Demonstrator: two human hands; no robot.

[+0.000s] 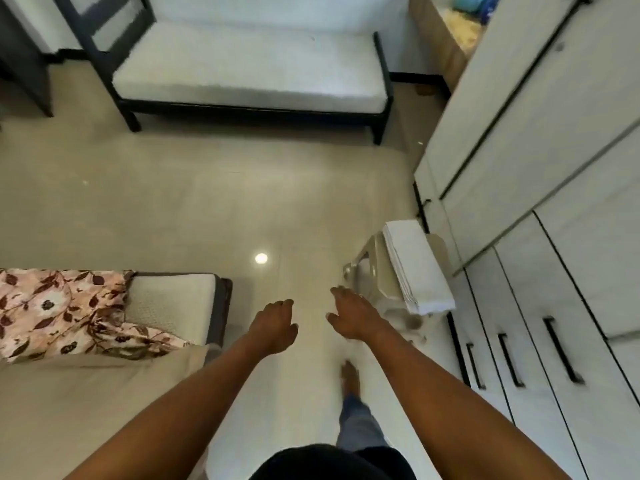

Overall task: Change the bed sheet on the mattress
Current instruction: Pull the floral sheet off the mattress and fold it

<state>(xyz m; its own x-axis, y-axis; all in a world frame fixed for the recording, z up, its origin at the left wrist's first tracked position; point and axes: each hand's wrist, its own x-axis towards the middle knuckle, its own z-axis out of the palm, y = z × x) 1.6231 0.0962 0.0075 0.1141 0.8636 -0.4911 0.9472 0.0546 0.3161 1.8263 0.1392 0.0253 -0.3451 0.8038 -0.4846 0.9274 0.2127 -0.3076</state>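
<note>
On stool [375, 284], folded white sheet [417, 268].

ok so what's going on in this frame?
A person, one bare foot forward, stretches both arms out over the floor. The left hand and right hand are empty. They point toward a folded white sheet lying on a plastic stool beside the wardrobe, and neither hand touches it yet. On the left, a floral sheet lies bunched on the mattress, whose near corner is bare.
</note>
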